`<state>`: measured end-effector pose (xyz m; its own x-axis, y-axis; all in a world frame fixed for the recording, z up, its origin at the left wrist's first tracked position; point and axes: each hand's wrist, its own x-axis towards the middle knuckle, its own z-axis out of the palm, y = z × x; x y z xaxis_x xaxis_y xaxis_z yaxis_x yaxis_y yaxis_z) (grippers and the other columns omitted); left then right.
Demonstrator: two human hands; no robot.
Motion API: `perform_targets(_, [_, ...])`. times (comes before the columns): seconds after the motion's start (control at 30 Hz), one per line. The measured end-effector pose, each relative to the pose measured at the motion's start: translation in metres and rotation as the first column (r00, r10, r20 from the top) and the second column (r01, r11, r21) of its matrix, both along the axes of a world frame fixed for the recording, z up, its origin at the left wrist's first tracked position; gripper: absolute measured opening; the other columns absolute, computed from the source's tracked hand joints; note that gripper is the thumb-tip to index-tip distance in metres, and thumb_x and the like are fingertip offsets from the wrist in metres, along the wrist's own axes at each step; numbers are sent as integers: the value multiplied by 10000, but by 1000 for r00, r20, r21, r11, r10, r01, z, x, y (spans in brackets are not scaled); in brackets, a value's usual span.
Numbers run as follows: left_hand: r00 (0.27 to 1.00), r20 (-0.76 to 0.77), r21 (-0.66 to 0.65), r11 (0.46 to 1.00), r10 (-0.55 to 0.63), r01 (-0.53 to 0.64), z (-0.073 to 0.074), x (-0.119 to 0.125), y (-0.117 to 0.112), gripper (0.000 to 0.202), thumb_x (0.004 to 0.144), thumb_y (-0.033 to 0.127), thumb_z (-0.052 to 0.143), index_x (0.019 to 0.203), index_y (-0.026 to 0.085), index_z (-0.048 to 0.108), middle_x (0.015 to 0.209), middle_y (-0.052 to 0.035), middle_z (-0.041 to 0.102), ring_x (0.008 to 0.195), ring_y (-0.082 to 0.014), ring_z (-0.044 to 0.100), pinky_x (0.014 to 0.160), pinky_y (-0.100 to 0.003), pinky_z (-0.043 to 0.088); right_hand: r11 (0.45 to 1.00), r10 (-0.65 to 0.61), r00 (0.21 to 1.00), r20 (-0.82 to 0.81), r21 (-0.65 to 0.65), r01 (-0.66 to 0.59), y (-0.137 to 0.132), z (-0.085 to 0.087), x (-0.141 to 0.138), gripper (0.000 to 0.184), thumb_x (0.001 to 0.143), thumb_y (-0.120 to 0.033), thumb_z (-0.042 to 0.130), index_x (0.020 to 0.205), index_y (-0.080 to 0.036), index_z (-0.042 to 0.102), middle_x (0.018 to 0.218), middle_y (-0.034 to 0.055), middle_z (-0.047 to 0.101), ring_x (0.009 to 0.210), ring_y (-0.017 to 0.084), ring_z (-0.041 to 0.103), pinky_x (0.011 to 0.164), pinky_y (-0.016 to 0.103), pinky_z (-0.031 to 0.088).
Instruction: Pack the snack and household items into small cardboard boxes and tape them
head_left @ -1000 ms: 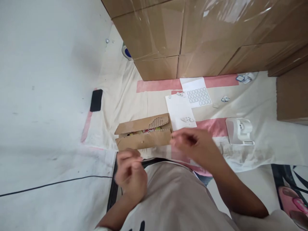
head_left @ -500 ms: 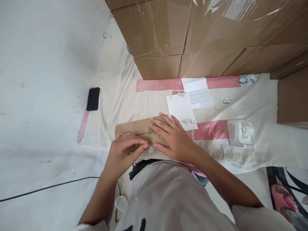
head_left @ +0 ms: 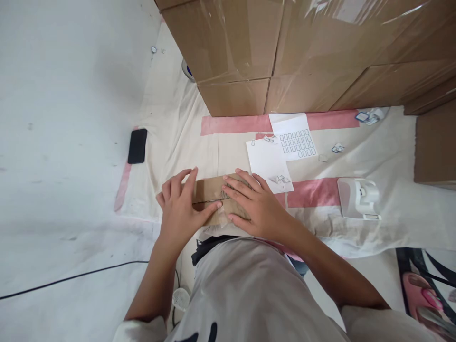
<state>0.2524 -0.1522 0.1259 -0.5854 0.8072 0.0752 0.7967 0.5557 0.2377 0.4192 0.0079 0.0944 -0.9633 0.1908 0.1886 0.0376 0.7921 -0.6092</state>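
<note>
A small flat cardboard box (head_left: 208, 190) lies on a cream cloth (head_left: 178, 137) in front of me, its two top flaps folded down. My left hand (head_left: 180, 209) lies flat on the box's left end, fingers spread, thumb along the seam between the flaps. On the right half rests my right hand (head_left: 251, 204), fingers stretched out over the flaps. Both hands press on the box and hold nothing. The box's contents are hidden.
Large taped cardboard cartons (head_left: 285, 52) stand stacked behind. Two white label sheets (head_left: 281, 149) lie right of the box, with a white label dispenser (head_left: 358, 197) farther right. A black phone (head_left: 137, 146) lies at the cloth's left edge. A black cable (head_left: 71, 278) crosses the floor.
The box flaps were open a second ago, showing coloured contents; both hands came down and folded them shut. My left hand has since slid left and flattened on the box.
</note>
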Motion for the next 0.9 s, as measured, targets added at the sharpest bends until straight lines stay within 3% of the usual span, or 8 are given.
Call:
perform_targets(0.17, [991,133,-39,999,-1,6,-2,-5,8,466,910,583,656,1316,357,632,1340,-41,669,1225,-312,575,1014,-502,295,1000,6,999,-38,-15,-7,1,-2,-1,548,1014,-442,528,1484,-162,547,1610,99,458,1555,342,277,1224,565,295])
perform_targets(0.43, [982,180,-24,999,53,-49,-6,-9,14,305,950,527,601,1183,345,674,1248,-23,704,1134,-290,596,966,-499,267,988,28,990,-135,-147,-48,3,-3,2,510,1012,-439,555,1455,-187,556,1576,98,502,1541,307,313,1210,532,348])
perform_targets(0.53, [979,192,-11,998,65,-64,-9,-12,16,251,969,492,569,1130,337,684,1196,-7,713,1086,-270,611,962,-494,256,959,-177,961,-215,-258,118,37,-22,7,376,1030,-398,506,1363,-245,592,1496,85,573,1438,255,458,1186,491,393])
perform_targets(0.6, [981,186,0,998,64,-65,-11,-12,17,246,976,482,552,1119,333,685,1179,-6,713,1077,-266,616,963,-493,252,847,-511,849,-138,-251,469,77,-38,9,332,1021,-365,490,1301,-227,603,1415,120,611,1357,270,512,1156,493,403])
perform_targets(0.67, [983,169,14,997,66,-70,-12,-11,18,251,980,482,536,1110,327,684,1169,-11,715,1072,-267,620,962,-493,252,614,-779,621,81,-97,783,124,-54,6,428,968,-383,569,1331,-156,567,1411,190,576,1352,340,470,1135,536,374])
perform_targets(0.73, [986,155,22,997,67,-72,-12,-9,17,258,978,490,535,1112,325,682,1172,-15,718,1079,-270,621,966,-494,251,431,-870,382,312,108,896,165,-66,-1,646,874,-456,698,1374,-94,507,1448,260,495,1363,414,406,1111,573,339])
perform_targets(0.8, [986,150,24,997,70,-74,-13,-7,16,266,981,493,531,1114,320,683,1184,-22,719,1090,-270,620,972,-495,252,385,-871,269,410,230,894,192,-73,-11,784,784,-464,788,1389,-84,465,1455,273,450,1363,426,374,1106,554,312])
perform_targets(0.9, [986,147,24,997,72,-76,-13,-6,16,282,980,495,532,1112,302,689,1188,-43,722,1093,-272,617,979,-500,255,407,-852,273,447,238,882,208,-78,-23,766,738,-363,821,1359,-98,461,1344,235,527,1300,379,435,1083,500,321])
